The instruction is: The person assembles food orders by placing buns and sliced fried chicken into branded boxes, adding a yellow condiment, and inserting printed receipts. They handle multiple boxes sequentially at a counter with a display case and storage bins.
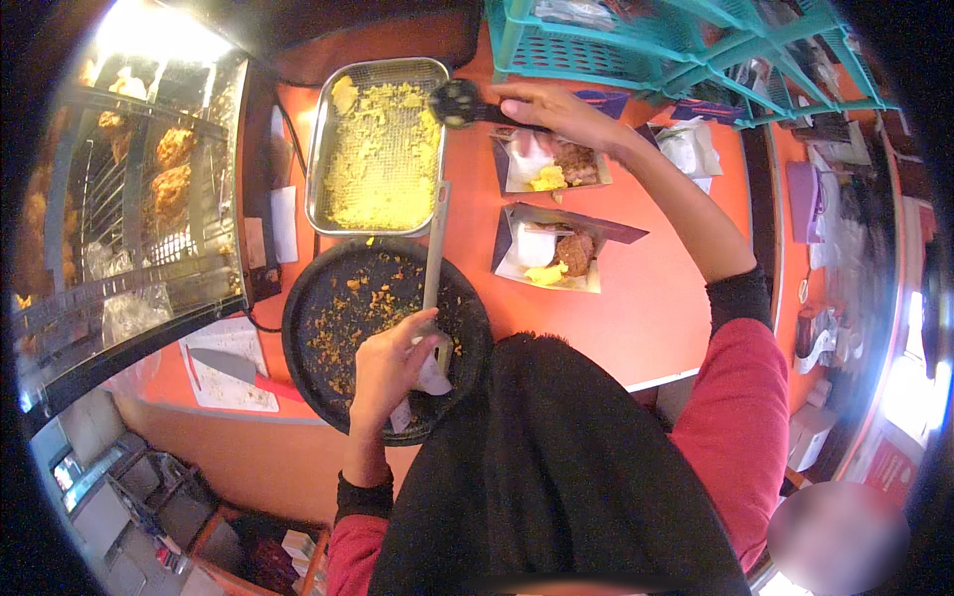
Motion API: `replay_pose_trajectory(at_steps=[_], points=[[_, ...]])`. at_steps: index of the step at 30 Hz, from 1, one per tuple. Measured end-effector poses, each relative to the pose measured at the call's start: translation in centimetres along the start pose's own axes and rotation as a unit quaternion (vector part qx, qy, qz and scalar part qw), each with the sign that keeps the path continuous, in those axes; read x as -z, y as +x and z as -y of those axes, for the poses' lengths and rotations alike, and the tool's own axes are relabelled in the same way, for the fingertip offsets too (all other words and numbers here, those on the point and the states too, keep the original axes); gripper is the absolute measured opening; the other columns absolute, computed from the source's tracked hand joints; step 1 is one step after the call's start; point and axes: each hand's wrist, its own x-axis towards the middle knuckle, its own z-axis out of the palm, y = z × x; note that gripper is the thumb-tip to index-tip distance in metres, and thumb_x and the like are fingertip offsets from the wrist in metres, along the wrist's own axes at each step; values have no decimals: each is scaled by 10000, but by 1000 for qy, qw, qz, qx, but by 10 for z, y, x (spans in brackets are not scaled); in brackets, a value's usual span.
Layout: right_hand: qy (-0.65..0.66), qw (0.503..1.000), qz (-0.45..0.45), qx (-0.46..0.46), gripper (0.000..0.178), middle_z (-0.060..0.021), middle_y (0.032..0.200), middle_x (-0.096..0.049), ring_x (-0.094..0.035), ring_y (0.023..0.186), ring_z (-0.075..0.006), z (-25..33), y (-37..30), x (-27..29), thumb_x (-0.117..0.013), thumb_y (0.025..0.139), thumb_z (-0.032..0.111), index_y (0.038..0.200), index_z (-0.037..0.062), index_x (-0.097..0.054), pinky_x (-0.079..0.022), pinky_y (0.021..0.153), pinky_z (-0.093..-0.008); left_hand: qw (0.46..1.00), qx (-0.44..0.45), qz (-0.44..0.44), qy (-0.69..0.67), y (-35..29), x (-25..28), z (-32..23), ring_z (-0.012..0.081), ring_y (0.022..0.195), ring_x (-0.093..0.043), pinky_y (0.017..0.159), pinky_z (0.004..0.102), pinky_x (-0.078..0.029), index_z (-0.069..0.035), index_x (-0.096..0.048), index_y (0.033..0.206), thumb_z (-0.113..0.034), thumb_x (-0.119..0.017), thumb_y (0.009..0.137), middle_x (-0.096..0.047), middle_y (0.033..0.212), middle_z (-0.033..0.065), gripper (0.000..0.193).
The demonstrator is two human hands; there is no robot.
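My right hand (pixel 561 114) grips the dark handle of a black slotted spoon (pixel 457 103), whose head is at the right rim of a metal tray (pixel 312 189) of crumbly yellow food (pixel 383 159). Over a round black pan (pixel 308 382), my left hand (pixel 390 360) is closed round a long, flat, pale-grey tool (pixel 434 248); its kind is unclear. The tool's far end reaches up beside the tray. Orange-brown crumbs (pixel 363 303) lie scattered in the pan. Below my right hand sits a paper food box (pixel 507 174) with yellow food and browned meat. A second paper box (pixel 517 278) stands nearer me, holding something white, fried meat and yellow food.
A lit glass cabinet (pixel 238 179) with fried pieces stands on the left. A knife (pixel 224 364) lies on a white cutting board (pixel 204 392) beside the pan. Teal plastic baskets (pixel 586 65) fill the far right of the orange table (pixel 656 318). A dark cable runs near the tray.
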Motion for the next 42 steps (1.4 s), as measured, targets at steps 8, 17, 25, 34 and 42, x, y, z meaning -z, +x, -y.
replay_pose_trajectory(at_steps=[8,17,25,34,42], points=[[-362,906,183,118,165,-92,771,-604,-596,731,-221,-91,-66,1,-551,744,156,815,25,-621,-472,606,-375,985,146,91,4,-13,-5,19,270,575,-587,532,360,-440,-172,-596,1073,-213,-649,761,-543,596,117,319],[-496,802,114,312,178,-64,921,-479,-524,866,-189,-163,-63,-38,-490,752,129,901,37,-520,-496,655,-281,992,71,106,-7,14,-13,-11,267,591,-591,560,340,-456,-156,-591,1085,-207,-636,779,-579,650,140,314],[-335,892,-102,287,128,-91,894,-543,-563,897,-264,-155,-80,-12,-554,740,121,851,56,-563,-493,710,-363,933,101,63,-339,1,5,-4,81,673,-508,622,215,-407,-30,-519,1169,-147,-634,794,-550,721,9,408],[-452,879,35,149,167,-104,960,-553,-551,936,-283,-183,-85,-25,-514,755,141,881,57,-586,-485,733,-382,895,132,-60,-421,-18,12,-9,61,742,-490,670,190,-394,-27,-428,1256,4,-565,788,-498,798,-22,489],[-208,963,-169,27,229,-102,805,-605,-603,731,-206,-201,-100,-8,-661,674,184,792,-4,-606,-472,640,-333,901,-71,-129,-408,4,15,-51,134,1022,-509,819,244,-449,8,-390,1290,83,-528,758,-435,1182,58,554]])
